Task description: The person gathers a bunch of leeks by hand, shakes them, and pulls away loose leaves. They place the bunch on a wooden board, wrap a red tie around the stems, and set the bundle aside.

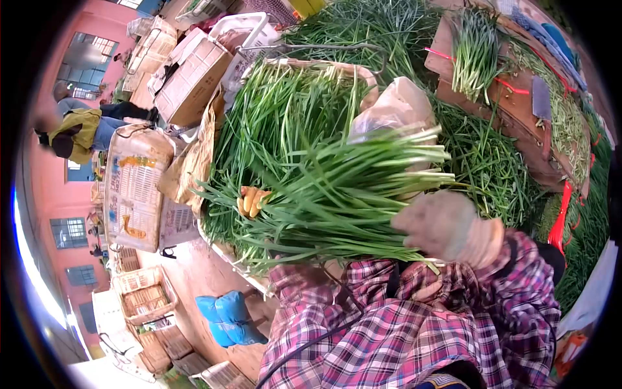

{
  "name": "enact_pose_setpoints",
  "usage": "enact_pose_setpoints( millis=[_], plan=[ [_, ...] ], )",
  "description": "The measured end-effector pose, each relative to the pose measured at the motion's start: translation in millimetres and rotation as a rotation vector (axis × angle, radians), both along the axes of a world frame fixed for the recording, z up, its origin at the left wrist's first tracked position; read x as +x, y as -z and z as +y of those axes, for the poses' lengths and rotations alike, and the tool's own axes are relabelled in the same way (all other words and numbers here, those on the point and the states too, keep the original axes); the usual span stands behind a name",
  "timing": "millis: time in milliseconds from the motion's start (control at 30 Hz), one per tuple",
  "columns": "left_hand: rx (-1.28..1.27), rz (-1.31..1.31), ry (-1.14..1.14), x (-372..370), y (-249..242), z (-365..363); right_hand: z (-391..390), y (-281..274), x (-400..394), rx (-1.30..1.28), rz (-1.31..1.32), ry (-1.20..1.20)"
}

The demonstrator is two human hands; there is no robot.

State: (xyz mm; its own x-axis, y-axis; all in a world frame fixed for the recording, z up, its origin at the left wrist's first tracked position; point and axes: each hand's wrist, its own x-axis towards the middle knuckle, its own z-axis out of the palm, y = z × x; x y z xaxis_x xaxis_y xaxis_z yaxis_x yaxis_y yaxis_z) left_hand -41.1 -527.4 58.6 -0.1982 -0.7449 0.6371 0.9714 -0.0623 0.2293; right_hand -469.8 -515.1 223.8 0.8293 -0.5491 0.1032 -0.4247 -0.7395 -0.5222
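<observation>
A large bunch of long green leafy stalks point(343, 194) lies across in front of my chest, pale stem ends to the right. The yellow-gloved fingers of my left hand point(253, 201) curl round its leafy left end; the rest of that hand is hidden under the leaves. My right hand point(447, 227), in a pale glove, is beside the lower stems near their cut ends. Motion blur hides how its fingers are placed. Behind the bunch, a wicker basket point(369, 81) holds more of the same greens, with a pale plastic bag point(405, 104) at its right side.
Loose greens point(486, 162) heap at the right, beside a cardboard sheet point(518, 120) bearing a tied bunch point(476, 55) and a flat blade point(541, 98). Crates point(139, 188) and a carton point(191, 78) stand left. A blue bundle point(230, 318) is on the floor. Another person point(84, 129) is far left.
</observation>
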Motion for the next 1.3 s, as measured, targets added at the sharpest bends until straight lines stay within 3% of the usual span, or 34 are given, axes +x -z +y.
enact_pose_setpoints(
  millis=[33, 100, 167, 267, 333, 400, 467, 500, 533, 600, 633, 667, 700, 733, 800, 933, 1067, 1100, 1133, 1167, 1200, 1233, 1267, 1300],
  plan=[
    [0.005, 0.027, 0.001, -5.9, -5.7, -3.9, -11.0, -11.0, -7.7, 0.021, 0.01, 0.067],
    [0.008, 0.082, 0.0, -22.7, -18.9, -11.9, -48.6, -6.1, -2.1, -0.284, -0.412, 0.312],
    [0.004, 0.131, -0.015, -38.7, -34.9, -15.0, -96.4, -5.0, 10.2, -0.282, -0.224, 0.437],
    [-0.003, 0.107, -0.051, -32.7, -29.8, -16.7, -110.1, 33.4, 21.5, -0.362, -0.282, 0.223],
    [0.061, 0.159, -0.047, -29.6, -19.4, -12.4, -67.6, 53.3, 16.5, -0.012, -0.173, 0.359],
    [0.546, 0.143, -0.497, -37.6, -12.5, 8.1, -32.6, 54.7, 9.0, 0.086, -0.1, 0.378],
    [0.501, 0.038, -0.63, -74.7, -37.7, 14.3, -7.9, 32.2, 8.6, 0.09, 0.211, 0.303],
    [0.452, -0.06, -0.738, -84.5, -47.5, 15.1, 3.6, 36.4, 9.0, 0.068, 0.179, 0.349],
    [0.446, -0.057, -0.747, -77.5, -47.9, 17.1, 13.2, 42.8, 10.6, 0.045, 0.149, 0.393],
    [0.725, -0.263, -0.58, -55.3, -32.7, 25.0, 22.6, 42.3, 16.1, 0.127, 0.062, 0.453],
    [0.805, -0.186, -0.628, -41.9, -9.5, 27.9, 25.3, 38.9, 17.1, 0.142, 0.135, 0.485],
    [0.805, -0.182, -0.638, -23.1, 24.2, 37.4, 27.0, 37.4, 18.0, 0.156, 0.208, 0.517],
    [0.701, -0.183, -0.623, -4.0, 60.2, 51.0, 27.3, 41.1, 17.3, 0.343, 0.073, 0.564],
    [0.593, -0.184, -0.606, 6.2, 75.9, 60.6, 28.4, 46.7, 15.7, 0.338, 0.071, 0.557],
    [0.611, -0.205, -0.602, -1.4, 62.4, 72.0, 30.3, 55.1, 12.5, 0.038, 0.14, 0.485],
    [0.68, -0.397, -0.381, -23.1, -21.5, 103.2, 26.6, 51.0, 19.0, 0.048, -0.036, 0.453],
    [0.653, -0.723, 0.124, -24.3, -66.3, 150.5, 24.4, 56.6, 19.0, 0.053, -0.107, 0.465],
    [0.751, -0.908, 0.32, -19.6, -63.2, 165.0, 24.6, 56.1, 17.8, 0.097, -0.095, 0.481],
    [1.147, -1.151, 0.629, -10.5, -39.4, 181.8, 24.6, 51.8, 16.9, 0.095, -0.097, 0.489],
    [0.764, -1.855, 0.784, -41.5, -70.8, 168.1, 23.8, 45.0, 17.0, 0.12, -0.047, 0.482],
    [0.815, -1.656, 0.783, -53.9, -67.6, 181.2, 22.8, 41.4, 18.9, 0.143, -0.001, 0.477],
    [0.682, -1.91, 0.695, -74.0, -70.2, 188.1, 22.5, 43.3, 18.1, 0.126, -0.001, 0.49],
    [-0.176, -2.073, 0.056, -83.9, -58.7, 194.9, 22.0, 45.6, 17.3, 0.098, -0.011, 0.499],
    [-0.118, -2.433, -0.01, -112.6, -109.5, 171.2, 20.8, 45.0, 18.0, 0.12, -0.047, 0.496]
  ],
)
